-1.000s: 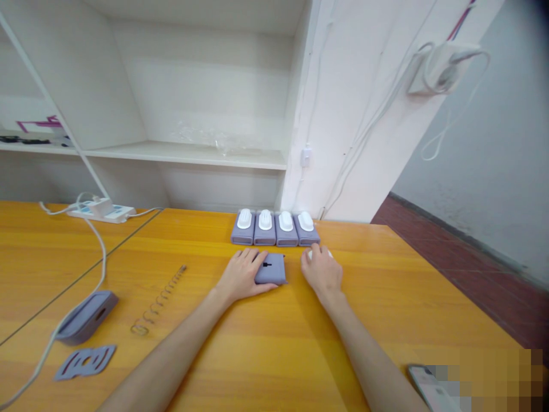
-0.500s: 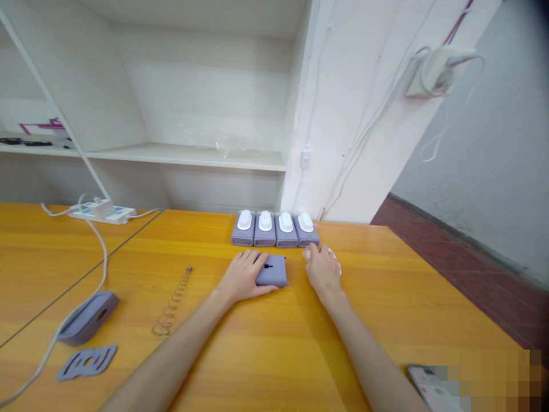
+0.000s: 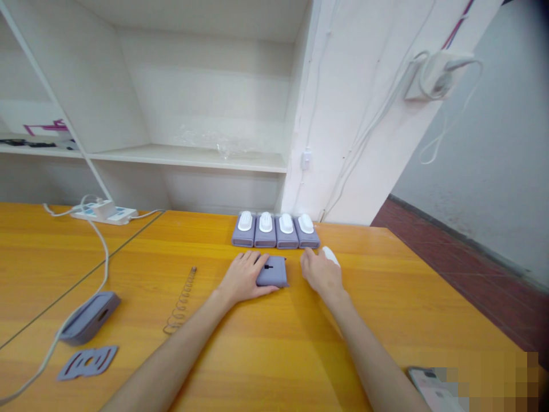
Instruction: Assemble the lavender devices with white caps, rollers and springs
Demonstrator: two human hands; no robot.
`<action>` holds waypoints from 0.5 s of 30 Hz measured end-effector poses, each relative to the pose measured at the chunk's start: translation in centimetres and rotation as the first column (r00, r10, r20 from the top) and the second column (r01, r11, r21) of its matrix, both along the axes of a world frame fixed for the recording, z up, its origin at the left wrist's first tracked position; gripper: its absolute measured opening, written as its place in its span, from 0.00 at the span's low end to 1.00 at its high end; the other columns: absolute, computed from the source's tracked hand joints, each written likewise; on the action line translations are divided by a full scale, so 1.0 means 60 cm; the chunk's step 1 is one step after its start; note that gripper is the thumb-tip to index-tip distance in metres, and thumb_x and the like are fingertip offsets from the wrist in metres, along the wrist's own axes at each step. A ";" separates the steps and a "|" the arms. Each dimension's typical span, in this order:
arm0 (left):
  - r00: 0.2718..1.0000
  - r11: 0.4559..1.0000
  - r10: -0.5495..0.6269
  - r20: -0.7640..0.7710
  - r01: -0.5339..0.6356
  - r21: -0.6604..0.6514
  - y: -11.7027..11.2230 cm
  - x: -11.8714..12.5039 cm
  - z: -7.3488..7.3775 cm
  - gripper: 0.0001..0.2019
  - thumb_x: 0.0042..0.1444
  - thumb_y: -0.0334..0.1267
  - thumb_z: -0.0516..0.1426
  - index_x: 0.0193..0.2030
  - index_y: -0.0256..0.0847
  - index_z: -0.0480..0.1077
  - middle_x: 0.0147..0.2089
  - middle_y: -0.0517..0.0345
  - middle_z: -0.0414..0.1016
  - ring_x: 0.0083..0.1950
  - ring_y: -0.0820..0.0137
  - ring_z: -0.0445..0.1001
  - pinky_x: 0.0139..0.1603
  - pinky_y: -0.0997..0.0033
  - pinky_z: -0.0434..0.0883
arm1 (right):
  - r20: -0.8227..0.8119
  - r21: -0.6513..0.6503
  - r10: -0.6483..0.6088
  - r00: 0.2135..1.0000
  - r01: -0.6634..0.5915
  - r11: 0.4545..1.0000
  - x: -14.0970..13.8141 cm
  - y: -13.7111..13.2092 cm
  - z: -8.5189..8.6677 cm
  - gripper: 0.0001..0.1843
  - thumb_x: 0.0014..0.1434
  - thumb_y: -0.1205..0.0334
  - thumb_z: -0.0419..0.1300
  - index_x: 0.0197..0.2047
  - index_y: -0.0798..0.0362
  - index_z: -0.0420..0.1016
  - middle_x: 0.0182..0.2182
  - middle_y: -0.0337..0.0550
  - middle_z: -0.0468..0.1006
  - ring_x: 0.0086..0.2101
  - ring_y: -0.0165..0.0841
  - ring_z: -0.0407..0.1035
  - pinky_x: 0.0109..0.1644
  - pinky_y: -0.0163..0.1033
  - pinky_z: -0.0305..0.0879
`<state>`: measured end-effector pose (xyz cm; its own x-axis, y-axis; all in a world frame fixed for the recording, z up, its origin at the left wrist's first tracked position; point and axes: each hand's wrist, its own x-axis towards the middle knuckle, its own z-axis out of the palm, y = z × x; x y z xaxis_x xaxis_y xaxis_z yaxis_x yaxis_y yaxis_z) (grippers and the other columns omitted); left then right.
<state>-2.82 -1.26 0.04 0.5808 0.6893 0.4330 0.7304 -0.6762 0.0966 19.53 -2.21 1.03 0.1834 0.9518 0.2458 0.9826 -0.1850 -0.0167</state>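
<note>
My left hand (image 3: 243, 278) rests on the orange table (image 3: 278, 349), fingers curled around the left side of a lavender block with a small dark slot (image 3: 273, 270). My right hand (image 3: 321, 273) lies just right of that block, fingers closed over a small white cap (image 3: 330, 254) that sticks out beyond the fingers. Behind both hands stands a row of several lavender blocks with white caps on top (image 3: 275, 230).
A metal spring (image 3: 180, 301) lies left of my left arm. Further left are a lavender housing (image 3: 88, 317), a flat lavender plate (image 3: 88, 362), a white cable and a power strip (image 3: 105, 213). A phone (image 3: 433, 389) lies at the front right edge. White shelves stand behind.
My right hand has shifted slightly toward the block, and the white cap now shows more beyond its fingers. The spring appears further right. My left hand stays on the lavender block.
</note>
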 end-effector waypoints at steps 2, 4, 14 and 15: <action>1.000 1.000 0.002 -0.007 -0.002 -0.002 0.000 0.000 -0.001 0.35 0.47 0.64 0.52 0.55 0.40 0.61 0.50 0.46 0.67 0.50 0.56 0.65 0.51 0.56 0.63 | -0.037 -0.015 0.035 0.999 -0.035 0.999 -0.004 -0.001 0.000 0.20 0.59 0.46 0.47 0.43 0.50 0.71 0.35 0.51 0.73 0.35 0.42 0.71 0.37 0.44 0.62; 1.000 1.000 0.005 -0.010 -0.005 -0.004 0.000 0.000 -0.001 0.35 0.47 0.64 0.52 0.55 0.40 0.60 0.50 0.46 0.67 0.50 0.56 0.65 0.51 0.56 0.63 | -0.143 0.003 0.032 0.989 -0.032 0.999 -0.004 0.001 0.001 0.19 0.56 0.46 0.52 0.42 0.50 0.72 0.33 0.51 0.75 0.37 0.44 0.71 0.39 0.45 0.62; 1.000 1.000 0.007 -0.003 -0.007 0.005 0.002 -0.001 -0.005 0.36 0.47 0.64 0.51 0.56 0.40 0.60 0.49 0.45 0.68 0.51 0.55 0.65 0.51 0.56 0.63 | -0.831 0.075 -0.037 -0.555 -0.178 0.981 0.028 0.025 0.024 0.16 0.56 0.48 0.51 0.37 0.52 0.66 0.25 0.42 0.74 0.17 0.25 0.60 0.18 0.29 0.53; 1.000 1.000 0.007 -0.001 -0.007 0.006 0.002 -0.001 -0.005 0.36 0.47 0.64 0.51 0.56 0.40 0.60 0.49 0.45 0.68 0.51 0.55 0.65 0.51 0.56 0.63 | -0.806 0.095 -0.028 -0.591 -0.176 0.980 0.029 0.025 0.026 0.15 0.57 0.48 0.50 0.36 0.52 0.66 0.23 0.40 0.73 0.16 0.24 0.58 0.17 0.28 0.51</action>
